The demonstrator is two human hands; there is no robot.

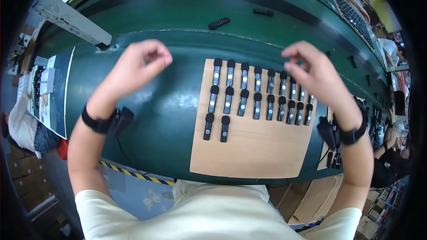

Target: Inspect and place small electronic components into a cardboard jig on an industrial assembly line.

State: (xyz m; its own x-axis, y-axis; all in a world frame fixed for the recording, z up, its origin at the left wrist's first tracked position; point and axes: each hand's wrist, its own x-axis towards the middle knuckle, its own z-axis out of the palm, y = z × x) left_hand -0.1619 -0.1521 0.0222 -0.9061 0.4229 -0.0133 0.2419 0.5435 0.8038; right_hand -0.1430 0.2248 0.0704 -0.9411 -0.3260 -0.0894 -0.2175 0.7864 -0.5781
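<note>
both hands raised empty over rows of small black devices

head view: the left hand (135,64) hovers above the dark green work surface (164,106), fingers curled loosely inward with thumb and fingertips nearly meeting; nothing shows between them. the right hand (313,73) hovers too, fingers bent and pinched close, and it also holds nothing visible. both wrists carry black straps with a small black unit attached.

just below and to the left of the right hand lies a flat light brown cardboard sheet (253,151). on it stand rows of small black oblong devices with round foam-like heads and pale dots (242,102), set side by side; the far end of the top row lies right under the right hand's fingertips. the left hand is well apart from the sheet, over bare green surface.

beyond both hands, two loose black oblong pieces (219,23) lie on the green conveyor belt (178,9).
</note>
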